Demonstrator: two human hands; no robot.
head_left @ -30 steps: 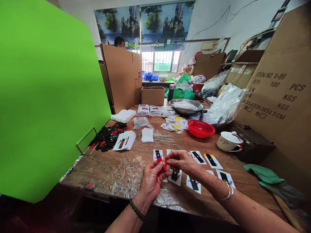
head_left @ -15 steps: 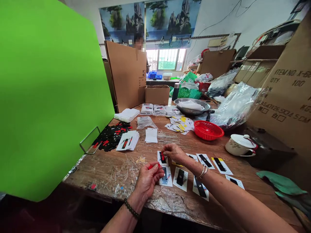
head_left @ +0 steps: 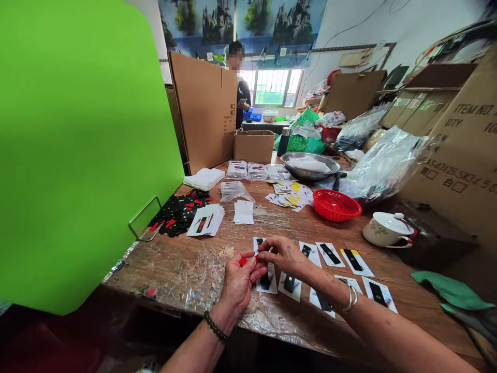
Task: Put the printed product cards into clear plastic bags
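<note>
My left hand is closed, its thumb and fingers pinching a small flat red piece. From the right, my right hand reaches over and meets it, with its thumb and fingertips pinched together at the end of the red piece. What exactly lies between those fingertips is mostly covered. Under and around both hands lie white printed cards bearing black strips, such as the card at the lower middle and the yellow-topped card. My right forearm hides part of several cards.
Left of the hands are a pile of black and red pieces and a stack of cards. A red basket, a lidded white pot and a steel pan stand to the right. A green panel borders the left; a person stands behind the cardboard.
My right hand has come away from the upper left card and down to my left hand, where the fingertips now meet. At the back, the person has come further into view.
</note>
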